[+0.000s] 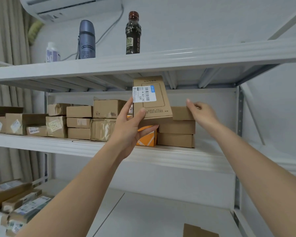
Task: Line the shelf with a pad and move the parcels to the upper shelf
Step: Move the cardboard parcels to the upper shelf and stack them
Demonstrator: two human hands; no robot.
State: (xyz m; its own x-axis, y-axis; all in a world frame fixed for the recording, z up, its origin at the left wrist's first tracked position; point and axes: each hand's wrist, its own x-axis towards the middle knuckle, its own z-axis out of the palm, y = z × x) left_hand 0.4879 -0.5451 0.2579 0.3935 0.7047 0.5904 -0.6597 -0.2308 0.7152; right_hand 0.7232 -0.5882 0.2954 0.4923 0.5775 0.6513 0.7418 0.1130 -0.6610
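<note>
My left hand (pixel 132 124) grips a flat brown parcel (pixel 158 101) with a white barcode label, holding it tilted above the middle shelf (pixel 92 147). My right hand (pixel 201 112) touches the top box of a stack of three brown boxes (pixel 177 132) at the right end of the parcel row, its fingers lying along the box's front edge. Several taped cardboard parcels (pixel 79 123) fill the left and middle of that shelf. An orange box (pixel 148 138) stands partly hidden behind my left hand. White padding (pixel 161 216) lines the lower shelf.
On the top shelf (pixel 161 60) stand a dark drink bottle (pixel 133 33), a grey flask (pixel 87 40) and a small white bottle (pixel 52 52). More parcels (pixel 15 202) lie at the lower left. A brown box corner (pixel 198 230) rests on the lower shelf. Upright post (pixel 239 117) at the right.
</note>
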